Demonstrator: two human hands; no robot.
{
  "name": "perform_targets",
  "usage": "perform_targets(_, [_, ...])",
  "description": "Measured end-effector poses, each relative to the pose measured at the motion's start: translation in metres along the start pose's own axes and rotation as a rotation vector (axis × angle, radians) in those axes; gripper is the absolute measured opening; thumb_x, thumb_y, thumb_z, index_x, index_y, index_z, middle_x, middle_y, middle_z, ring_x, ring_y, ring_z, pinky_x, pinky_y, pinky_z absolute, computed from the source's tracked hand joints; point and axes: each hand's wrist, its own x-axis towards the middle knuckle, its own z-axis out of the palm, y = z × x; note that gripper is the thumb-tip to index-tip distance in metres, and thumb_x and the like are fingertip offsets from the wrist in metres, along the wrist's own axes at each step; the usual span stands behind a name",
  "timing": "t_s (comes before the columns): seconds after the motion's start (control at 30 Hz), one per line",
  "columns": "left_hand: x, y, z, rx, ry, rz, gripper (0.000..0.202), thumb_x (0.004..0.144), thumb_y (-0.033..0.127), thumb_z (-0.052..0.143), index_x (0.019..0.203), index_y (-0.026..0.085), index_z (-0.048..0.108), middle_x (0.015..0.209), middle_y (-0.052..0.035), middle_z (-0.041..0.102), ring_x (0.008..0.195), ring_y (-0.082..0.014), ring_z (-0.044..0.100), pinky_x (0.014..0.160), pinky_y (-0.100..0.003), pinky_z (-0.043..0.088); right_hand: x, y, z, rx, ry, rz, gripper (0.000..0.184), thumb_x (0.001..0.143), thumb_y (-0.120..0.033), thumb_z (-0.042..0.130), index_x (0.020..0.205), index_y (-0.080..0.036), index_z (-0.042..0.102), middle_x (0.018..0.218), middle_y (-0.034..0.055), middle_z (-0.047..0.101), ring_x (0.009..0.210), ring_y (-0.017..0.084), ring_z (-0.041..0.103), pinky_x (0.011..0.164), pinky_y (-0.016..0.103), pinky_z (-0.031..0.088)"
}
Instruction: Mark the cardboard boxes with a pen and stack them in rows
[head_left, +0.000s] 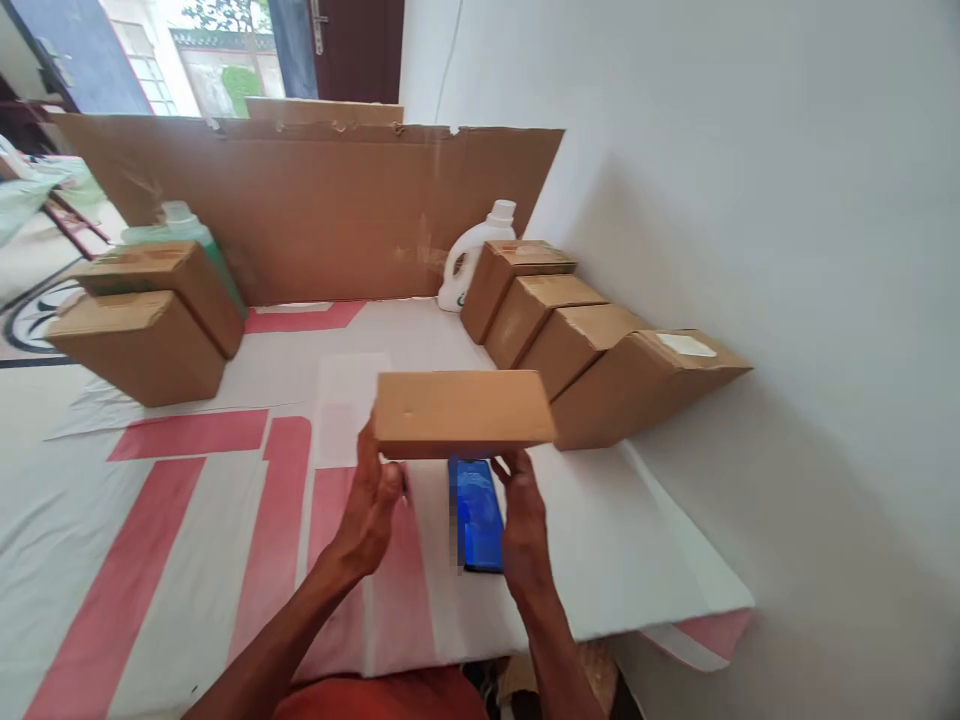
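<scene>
A small brown cardboard box (463,410) is held up level over the table, its long side toward me. My left hand (371,510) grips its left end, with the fingers partly hidden behind the box. At the lower right corner, my right hand (523,510) has its fingers closed on the box's underside. Below the box, between both hands, a phone (480,520) with a lit blue screen lies on the cloth, partly covered by the box and the right hand.
Several cardboard boxes (592,370) stand in a row at right along the wall, beside a white jug (476,250). Two more boxes (157,340) and a green-tinted container (180,225) stand at left. A tall cardboard sheet (330,215) closes off the back of the cloth-covered table (187,540).
</scene>
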Motion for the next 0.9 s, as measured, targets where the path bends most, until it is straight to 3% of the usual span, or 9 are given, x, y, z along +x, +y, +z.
perform_targets(0.13, [-0.051, -0.015, -0.08, 0.148, 0.295, -0.072, 0.07, 0.104, 0.069, 0.031, 0.161, 0.028, 0.035, 0.162, -0.0122, 0.044, 0.152, -0.0325, 0.038, 0.126, -0.055, 0.03, -0.029, -0.008, 0.08, 0.04, -0.344, 0.072, 0.066, 0.104, -0.063, 0.044, 0.161, -0.03, 0.043, 0.163, 0.0088, 0.048, 0.149, 0.03, 0.046, 0.123, 0.051, 0.038])
perform_targets(0.23, [-0.083, -0.034, -0.117, 0.187, 0.461, -0.174, 0.071, 0.103, 0.072, 0.032, 0.158, 0.029, 0.039, 0.16, -0.0119, 0.047, 0.151, -0.0316, 0.041, 0.126, -0.054, 0.029, -0.047, -0.002, 0.119, 0.061, -0.505, 0.074, 0.064, 0.105, -0.063, 0.04, 0.16, -0.029, 0.045, 0.164, 0.0075, 0.047, 0.155, 0.027, 0.037, 0.128, 0.05, 0.03])
perform_targets(0.3, [-0.096, -0.046, -0.133, 0.122, 0.494, -0.23, 0.075, 0.101, 0.076, 0.025, 0.157, 0.028, 0.041, 0.162, -0.0122, 0.047, 0.15, -0.0317, 0.042, 0.124, -0.055, 0.033, -0.054, 0.005, 0.132, 0.059, -0.538, 0.104, 0.067, 0.104, -0.067, 0.039, 0.157, -0.027, 0.05, 0.163, 0.0086, 0.049, 0.155, 0.028, 0.038, 0.129, 0.052, 0.027])
perform_targets(0.47, [-0.099, -0.058, -0.153, -0.022, 0.443, -0.284, 0.081, 0.1, 0.078, 0.014, 0.156, 0.027, 0.044, 0.158, -0.0142, 0.052, 0.141, -0.0321, 0.053, 0.11, -0.054, 0.048, -0.049, 0.012, 0.129, 0.02, -0.562, 0.205, 0.073, 0.101, -0.074, 0.035, 0.152, -0.027, 0.055, 0.157, 0.0115, 0.055, 0.146, 0.031, 0.049, 0.116, 0.054, 0.045])
perform_targets(0.6, [-0.092, -0.047, -0.16, 0.183, 0.343, -0.294, 0.07, 0.102, 0.071, 0.036, 0.155, 0.026, 0.045, 0.153, -0.014, 0.054, 0.142, -0.0302, 0.049, 0.115, -0.05, 0.042, -0.04, 0.005, 0.124, -0.087, -0.629, 0.15, 0.065, 0.1, -0.067, 0.047, 0.151, -0.028, 0.055, 0.148, 0.012, 0.062, 0.132, 0.03, 0.06, 0.099, 0.046, 0.055])
perform_targets(0.77, [-0.091, -0.028, -0.162, 0.346, 0.264, -0.305, 0.068, 0.103, 0.067, 0.036, 0.157, 0.027, 0.044, 0.136, -0.0129, 0.058, 0.126, -0.0281, 0.055, 0.104, -0.046, 0.047, -0.029, 0.0, 0.119, -0.175, -0.533, 0.046, 0.055, 0.1, -0.061, 0.05, 0.131, -0.021, 0.07, 0.119, 0.0122, 0.071, 0.103, 0.027, 0.068, 0.085, 0.041, 0.056])
perform_targets(0.9, [-0.095, -0.021, -0.155, 0.42, 0.255, -0.274, 0.068, 0.104, 0.064, 0.037, 0.162, 0.028, 0.038, 0.127, -0.0107, 0.058, 0.119, -0.0259, 0.055, 0.102, -0.044, 0.047, -0.028, 0.0, 0.113, -0.122, -0.514, 0.115, 0.058, 0.098, -0.063, 0.054, 0.136, -0.021, 0.068, 0.132, 0.014, 0.068, 0.111, 0.028, 0.066, 0.09, 0.041, 0.056])
